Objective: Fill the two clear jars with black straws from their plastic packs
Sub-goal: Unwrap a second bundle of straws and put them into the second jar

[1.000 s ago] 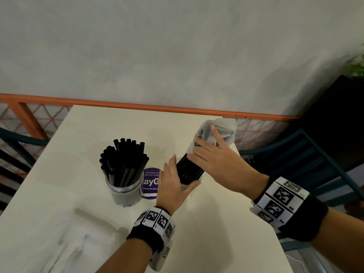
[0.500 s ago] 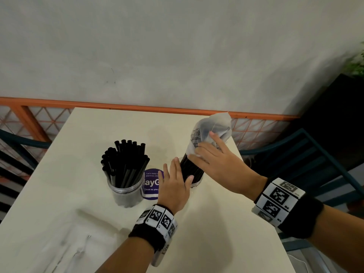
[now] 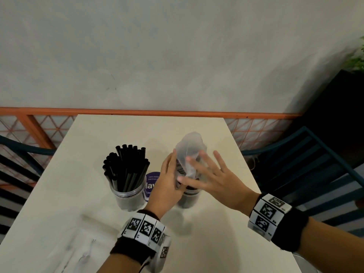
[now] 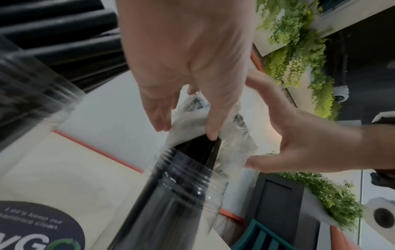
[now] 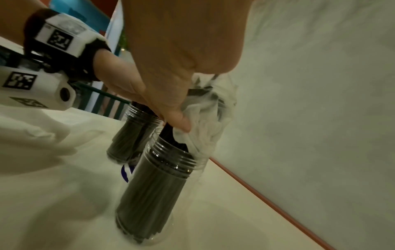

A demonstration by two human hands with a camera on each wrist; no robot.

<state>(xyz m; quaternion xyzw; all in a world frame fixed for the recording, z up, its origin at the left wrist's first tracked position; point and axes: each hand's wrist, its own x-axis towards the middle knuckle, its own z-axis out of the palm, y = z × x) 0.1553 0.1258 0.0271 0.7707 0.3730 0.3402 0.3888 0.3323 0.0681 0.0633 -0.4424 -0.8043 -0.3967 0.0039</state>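
Observation:
Two clear jars stand on the cream table point(image 3: 98, 134). The left jar point(image 3: 128, 198) point(image 5: 128, 135) is full of loose black straws. In the right jar point(image 3: 187, 201) point(image 4: 181, 186) point(image 5: 156, 186) a bundle of black straws stands upright, its top still inside a crumpled plastic pack point(image 3: 191, 146) point(image 4: 235, 145) point(image 5: 205, 135). My left hand point(image 3: 173, 174) point(image 4: 186, 128) holds the pack just above the jar mouth, thumb on one side and fingers on the other. My right hand point(image 3: 202, 170) point(image 5: 181, 123) lies against the pack with fingers spread straight, its thumb touching the plastic.
A round purple sticker point(image 3: 151, 182) point(image 4: 40, 226) lies between the jars. Clear plastic wrap point(image 3: 74, 251) lies at the table's near left. Teal chairs point(image 3: 295, 164) flank the table. An orange rail point(image 3: 137, 112) and a grey wall stand behind it.
The pack leaned right over the jar; now it stands upright in it. My left hand rose from the jar onto the pack. My right hand's fingers have spread open.

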